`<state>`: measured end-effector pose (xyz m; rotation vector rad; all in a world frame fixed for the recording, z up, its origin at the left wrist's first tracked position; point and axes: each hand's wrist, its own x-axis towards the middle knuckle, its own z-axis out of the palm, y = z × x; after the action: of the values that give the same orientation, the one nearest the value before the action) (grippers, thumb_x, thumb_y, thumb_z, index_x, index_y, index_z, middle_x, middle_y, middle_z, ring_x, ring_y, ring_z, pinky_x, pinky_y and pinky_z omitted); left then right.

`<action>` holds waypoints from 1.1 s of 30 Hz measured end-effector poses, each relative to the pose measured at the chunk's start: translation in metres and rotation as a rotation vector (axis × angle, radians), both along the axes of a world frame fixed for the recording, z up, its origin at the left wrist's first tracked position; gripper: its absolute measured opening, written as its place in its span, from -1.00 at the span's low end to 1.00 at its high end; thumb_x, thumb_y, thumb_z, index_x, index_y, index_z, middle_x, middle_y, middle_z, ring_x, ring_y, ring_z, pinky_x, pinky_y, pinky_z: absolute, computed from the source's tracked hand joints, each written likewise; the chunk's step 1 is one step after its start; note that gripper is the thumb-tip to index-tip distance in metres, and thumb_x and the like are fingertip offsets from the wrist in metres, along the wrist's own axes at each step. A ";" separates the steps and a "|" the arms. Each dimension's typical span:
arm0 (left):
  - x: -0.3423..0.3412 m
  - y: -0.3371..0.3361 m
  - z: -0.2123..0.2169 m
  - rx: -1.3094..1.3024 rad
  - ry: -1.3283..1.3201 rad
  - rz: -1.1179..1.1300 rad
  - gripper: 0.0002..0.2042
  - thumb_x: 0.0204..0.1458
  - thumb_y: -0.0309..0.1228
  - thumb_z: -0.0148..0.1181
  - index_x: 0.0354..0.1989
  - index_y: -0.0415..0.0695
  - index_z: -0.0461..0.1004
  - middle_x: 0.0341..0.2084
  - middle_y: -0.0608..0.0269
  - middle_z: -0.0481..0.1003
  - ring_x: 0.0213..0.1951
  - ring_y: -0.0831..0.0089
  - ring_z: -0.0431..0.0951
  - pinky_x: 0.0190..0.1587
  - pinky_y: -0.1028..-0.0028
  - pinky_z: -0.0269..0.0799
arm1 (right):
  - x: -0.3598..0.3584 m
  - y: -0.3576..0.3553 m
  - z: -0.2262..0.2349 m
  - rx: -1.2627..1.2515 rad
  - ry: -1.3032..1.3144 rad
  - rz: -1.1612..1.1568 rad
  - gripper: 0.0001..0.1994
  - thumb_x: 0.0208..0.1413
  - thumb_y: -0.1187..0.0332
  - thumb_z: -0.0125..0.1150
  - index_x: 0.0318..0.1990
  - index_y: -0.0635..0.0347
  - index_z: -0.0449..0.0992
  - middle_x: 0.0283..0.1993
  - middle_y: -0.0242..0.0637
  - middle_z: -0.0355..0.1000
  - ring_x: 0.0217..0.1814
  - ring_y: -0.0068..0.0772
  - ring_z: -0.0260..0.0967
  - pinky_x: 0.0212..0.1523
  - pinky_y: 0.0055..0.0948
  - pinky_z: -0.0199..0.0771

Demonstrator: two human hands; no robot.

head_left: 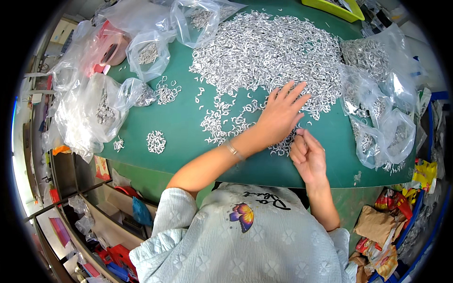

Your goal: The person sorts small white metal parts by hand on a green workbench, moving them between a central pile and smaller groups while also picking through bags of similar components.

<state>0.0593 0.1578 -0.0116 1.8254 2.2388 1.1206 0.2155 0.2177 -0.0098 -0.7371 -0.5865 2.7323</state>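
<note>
A broad heap of small silver metal pieces (264,52), many curved or hook-like, spreads over the green table (184,127). My left hand (281,115) lies at the heap's near edge, fingers spread over the pieces, a bracelet (233,150) on its wrist. Just nearer to me, a smaller cluster of metal pieces (280,149) is partly hidden under that hand. Beside it my right hand (310,158) is turned up with its fingers curled and thumb and forefinger together. Whatever that pinch holds, if anything, is too small to name.
Clear plastic bags of metal parts (101,101) stand at the left, and more open bags (377,104) at the right. Small piles of rings (167,93) and pieces (155,142) lie at left. A yellow tray (337,9) sits at the far edge.
</note>
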 end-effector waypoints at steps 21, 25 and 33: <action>0.041 -0.093 -0.004 -0.428 0.140 -0.174 -0.45 0.06 -0.26 0.20 0.23 -0.16 0.28 0.35 0.03 0.07 0.37 -0.01 0.00 0.30 -0.12 -0.02 | -0.003 0.032 0.003 1.444 -0.652 0.023 -0.92 0.16 0.44 0.18 -0.27 0.25 0.55 -0.71 -0.41 0.19 -0.67 -0.65 0.08 -0.62 -0.44 0.07; 0.037 -0.096 0.000 -0.277 0.019 -0.038 -0.50 0.07 -0.30 0.18 0.19 -0.19 0.32 0.33 0.04 0.11 0.36 0.01 0.03 0.30 -0.14 -0.04 | -0.001 0.026 0.009 1.748 -0.728 0.051 -0.93 0.15 0.43 0.20 -0.27 0.22 0.54 -0.66 -0.40 0.21 -0.65 -0.55 0.09 -0.61 -0.46 0.06; 0.034 -0.094 -0.005 -0.322 0.106 0.020 -0.61 0.01 -0.45 0.21 0.06 -0.19 0.42 0.22 0.08 0.24 0.30 0.06 0.16 0.29 -0.12 -0.01 | -0.015 0.033 0.006 2.031 -0.855 0.246 -0.87 0.08 0.31 0.27 -0.27 0.11 0.51 -0.46 -0.20 0.50 -0.48 -0.06 0.46 -0.50 -0.14 0.35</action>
<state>0.0936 0.0638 -0.0162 1.7679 2.3329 0.6296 0.2001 0.2504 -0.0042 -0.9266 -2.7394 0.5269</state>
